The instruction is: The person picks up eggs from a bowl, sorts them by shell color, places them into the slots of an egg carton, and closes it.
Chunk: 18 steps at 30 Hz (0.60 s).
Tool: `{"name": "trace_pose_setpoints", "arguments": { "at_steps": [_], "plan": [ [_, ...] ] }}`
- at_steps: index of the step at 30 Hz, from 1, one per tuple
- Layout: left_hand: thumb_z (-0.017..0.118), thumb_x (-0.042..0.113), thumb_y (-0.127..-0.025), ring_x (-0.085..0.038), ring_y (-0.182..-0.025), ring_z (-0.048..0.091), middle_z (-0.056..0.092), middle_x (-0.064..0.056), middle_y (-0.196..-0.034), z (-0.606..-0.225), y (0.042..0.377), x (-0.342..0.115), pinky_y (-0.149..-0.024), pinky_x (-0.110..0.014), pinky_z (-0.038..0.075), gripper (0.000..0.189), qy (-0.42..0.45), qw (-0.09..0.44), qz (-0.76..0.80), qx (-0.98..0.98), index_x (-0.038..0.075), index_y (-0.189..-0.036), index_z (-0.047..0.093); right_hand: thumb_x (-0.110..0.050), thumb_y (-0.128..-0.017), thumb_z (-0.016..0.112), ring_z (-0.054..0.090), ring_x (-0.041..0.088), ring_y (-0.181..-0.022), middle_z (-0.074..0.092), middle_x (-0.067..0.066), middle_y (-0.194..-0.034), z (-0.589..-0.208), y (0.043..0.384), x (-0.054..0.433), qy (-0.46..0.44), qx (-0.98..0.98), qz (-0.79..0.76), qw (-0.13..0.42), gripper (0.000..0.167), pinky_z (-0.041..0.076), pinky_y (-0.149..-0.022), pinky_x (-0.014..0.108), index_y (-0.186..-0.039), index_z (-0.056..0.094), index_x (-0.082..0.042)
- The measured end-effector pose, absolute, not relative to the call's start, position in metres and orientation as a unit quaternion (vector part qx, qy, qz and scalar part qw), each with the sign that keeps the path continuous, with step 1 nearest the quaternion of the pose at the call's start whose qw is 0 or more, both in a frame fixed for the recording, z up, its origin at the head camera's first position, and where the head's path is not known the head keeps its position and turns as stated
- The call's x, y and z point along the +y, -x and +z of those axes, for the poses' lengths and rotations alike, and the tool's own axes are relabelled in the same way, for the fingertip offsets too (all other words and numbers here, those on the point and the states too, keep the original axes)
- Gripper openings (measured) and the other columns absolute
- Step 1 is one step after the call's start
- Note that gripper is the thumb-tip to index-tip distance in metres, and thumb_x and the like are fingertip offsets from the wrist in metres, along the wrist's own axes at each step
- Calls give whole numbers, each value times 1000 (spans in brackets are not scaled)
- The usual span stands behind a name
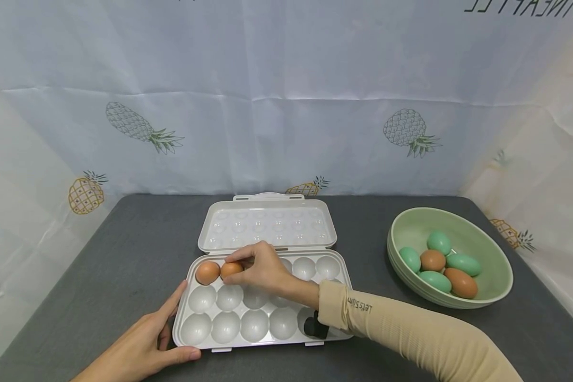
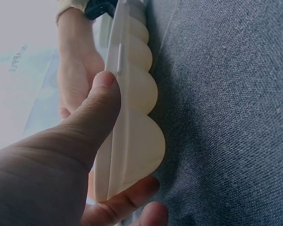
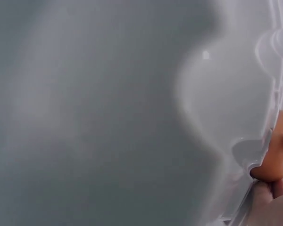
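Note:
A white plastic egg box (image 1: 254, 325) lies with its lid (image 1: 267, 225) folded back, its rows of round cups facing up. One brown egg (image 1: 207, 272) sits in the back-left cup. My right hand (image 1: 267, 269) pinches a second brown egg (image 1: 231, 270) between thumb and fingers, at the neighbouring cup of the back row. The right wrist view shows an egg (image 3: 275, 153) by the box's rim, with fingertips against it. My left hand (image 1: 143, 337) grips the front-left corner of the box, thumb (image 2: 104, 89) on the front edge and fingers around the left side.
To the right stands a light green bowl (image 1: 498, 276) holding several green eggs (image 1: 463, 263) and two brown eggs (image 1: 460, 283). My right forearm crosses over the box's right part. A pineapple-print curtain (image 1: 286, 143) hangs behind the dark grey table (image 1: 138, 249).

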<state>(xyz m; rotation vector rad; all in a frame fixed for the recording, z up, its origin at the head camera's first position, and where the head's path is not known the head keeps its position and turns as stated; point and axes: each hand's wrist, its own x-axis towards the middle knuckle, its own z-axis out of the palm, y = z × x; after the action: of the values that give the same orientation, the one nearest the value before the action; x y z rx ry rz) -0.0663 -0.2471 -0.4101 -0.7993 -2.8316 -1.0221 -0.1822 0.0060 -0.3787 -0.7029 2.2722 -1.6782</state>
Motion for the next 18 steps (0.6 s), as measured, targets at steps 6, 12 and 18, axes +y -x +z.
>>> {"name": "trace_pose_setpoints", "arguments": {
  "at_steps": [6,12,18],
  "plan": [
    [86,32,-81,13,-50,34,37,26,-58,-410,67,-248,-45,-10,31,114,255,2,-330,-909,-1,-162,13,2,-75,87,76,21,-96,77,19,-108,-379,182,6,247,772,-575,111,34,57,-80,13,-107,77,6],
    [88,32,-79,14,-49,34,37,27,-58,-411,67,-247,-46,-8,30,115,263,21,-331,-906,2,-162,15,0,-75,87,75,18,-99,77,18,-109,-379,182,7,250,774,-572,106,34,58,-85,17,-107,78,4],
    [89,33,-78,14,-50,33,36,28,-58,-413,67,-246,-47,-7,30,115,265,34,-329,-906,3,-162,17,-5,-80,82,75,27,-108,76,19,-114,-373,184,12,225,753,-607,119,35,59,-92,23,-114,76,2]
  ]
}}
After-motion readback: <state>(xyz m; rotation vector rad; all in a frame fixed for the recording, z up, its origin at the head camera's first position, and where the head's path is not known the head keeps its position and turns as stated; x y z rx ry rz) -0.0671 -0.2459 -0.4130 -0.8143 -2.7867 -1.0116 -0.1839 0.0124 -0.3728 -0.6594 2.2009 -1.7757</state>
